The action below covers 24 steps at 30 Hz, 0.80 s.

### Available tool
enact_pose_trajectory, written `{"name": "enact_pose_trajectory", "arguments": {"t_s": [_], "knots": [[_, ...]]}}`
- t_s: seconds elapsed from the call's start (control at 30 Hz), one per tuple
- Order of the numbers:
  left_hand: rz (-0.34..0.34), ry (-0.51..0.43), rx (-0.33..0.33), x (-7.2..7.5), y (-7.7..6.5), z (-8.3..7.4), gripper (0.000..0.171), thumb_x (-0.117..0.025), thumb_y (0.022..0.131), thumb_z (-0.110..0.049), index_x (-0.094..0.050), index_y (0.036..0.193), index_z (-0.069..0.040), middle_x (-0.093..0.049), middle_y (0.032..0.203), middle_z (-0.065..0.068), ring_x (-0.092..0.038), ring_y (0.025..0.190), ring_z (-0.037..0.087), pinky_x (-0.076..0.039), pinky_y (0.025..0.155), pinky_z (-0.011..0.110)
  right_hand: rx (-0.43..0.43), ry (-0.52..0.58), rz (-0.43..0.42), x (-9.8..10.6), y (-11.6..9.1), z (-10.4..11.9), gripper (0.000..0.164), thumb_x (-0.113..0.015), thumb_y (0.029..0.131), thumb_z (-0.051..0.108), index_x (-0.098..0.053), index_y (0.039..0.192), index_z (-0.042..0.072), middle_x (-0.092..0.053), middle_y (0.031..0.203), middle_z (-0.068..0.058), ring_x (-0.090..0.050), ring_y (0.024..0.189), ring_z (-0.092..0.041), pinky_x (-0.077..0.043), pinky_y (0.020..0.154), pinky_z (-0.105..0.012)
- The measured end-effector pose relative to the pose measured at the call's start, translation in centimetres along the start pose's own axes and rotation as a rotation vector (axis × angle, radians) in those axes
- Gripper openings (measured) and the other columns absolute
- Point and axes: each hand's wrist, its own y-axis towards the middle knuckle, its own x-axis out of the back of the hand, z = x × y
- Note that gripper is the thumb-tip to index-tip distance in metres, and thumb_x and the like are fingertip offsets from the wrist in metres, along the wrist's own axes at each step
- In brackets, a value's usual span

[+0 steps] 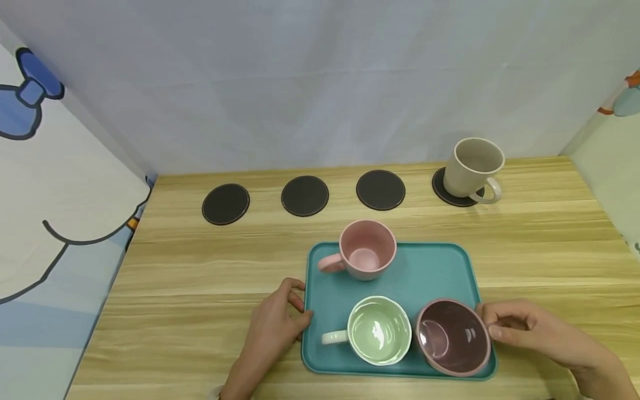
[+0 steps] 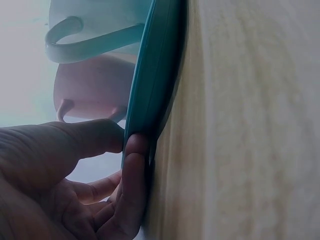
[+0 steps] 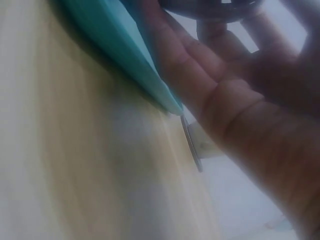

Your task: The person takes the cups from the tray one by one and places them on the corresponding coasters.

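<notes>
- Pinching the left edge of the teal tray [image 1: 435,266], the left hand [image 1: 275,319] has its thumb over the rim and a finger against the outer side, as the left wrist view shows.
- At the tray's right edge, beside the purple cup [image 1: 452,336], sits the right hand [image 1: 530,328]; its fingers are bent, with the thumb near the cup; whether they grip the rim or the cup, I cannot tell.
- The tray lies at the near side of the wooden surface [image 1: 200,311], between the two hands; whether it is flat down or slightly lifted is unclear.
- Three cups stand on it; the pink cup [image 1: 367,250] is at the far left, handle to the left; the green cup [image 1: 380,330] is nearer, its handle also to the left; the purple cup is just right of the green one, in the near right corner.
- Behind the tray, black coasters run in a row; left [image 1: 225,204], next [image 1: 305,195], third [image 1: 380,189]; the fourth [image 1: 439,188] bears an upright cream mug [image 1: 456,176], handle toward the near right.
- Pale cloth [image 1: 320,94] hangs behind; printed cloth [image 1: 65,183] with a blue bow is at left.
</notes>
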Motion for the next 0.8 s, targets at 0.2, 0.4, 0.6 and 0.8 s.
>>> {"name": "enact_pose_trajectory", "arguments": {"t_s": [0.2,0.4,0.6,0.8], "knots": [[0.002,0.002,0.008,-0.10,0.07,0.10,0.043,-0.078,0.084,-0.009,-0.063,0.124,-0.011,-0.067,0.090,0.001,-0.062,0.051,0.008,-0.054,0.049,0.025,0.037,-0.078,-0.030,-0.08,-0.26,-0.37,0.034,-0.036,0.091,-0.031,-0.054,0.092,-0.002,-0.040,0.087,-0.011,-0.043,0.081,-0.029,-0.039,0.066,-0.042],[-0.001,0.005,0.003,-0.13,0.11,0.12,0.043,-0.079,0.084,-0.010,-0.063,0.124,-0.011,-0.068,0.089,0.000,-0.062,0.051,0.008,-0.054,0.049,0.026,0.034,-0.143,-0.068,-0.29,-0.64,-0.38,0.035,-0.040,0.090,-0.030,-0.058,0.093,0.000,-0.039,0.087,-0.009,-0.044,0.081,-0.025,-0.039,0.064,-0.039],[0.000,0.005,0.007,-0.11,0.09,0.07,0.043,-0.079,0.084,-0.010,-0.063,0.124,-0.011,-0.068,0.089,0.001,-0.062,0.050,0.008,-0.054,0.049,0.026,0.044,-0.133,-0.073,-0.23,-0.84,-0.29,0.035,-0.039,0.090,-0.031,-0.055,0.092,0.000,-0.038,0.087,-0.009,-0.043,0.078,-0.026,-0.038,0.061,-0.040],[0.005,0.000,0.013,-0.09,0.08,0.04,0.043,-0.078,0.084,-0.010,-0.063,0.124,-0.011,-0.068,0.089,0.001,-0.062,0.051,0.008,-0.054,0.049,0.025,0.024,-0.159,-0.135,-0.31,-0.98,0.06,0.037,-0.039,0.089,-0.032,-0.057,0.093,0.000,-0.041,0.088,-0.008,-0.044,0.080,-0.025,-0.038,0.062,-0.040]]}}
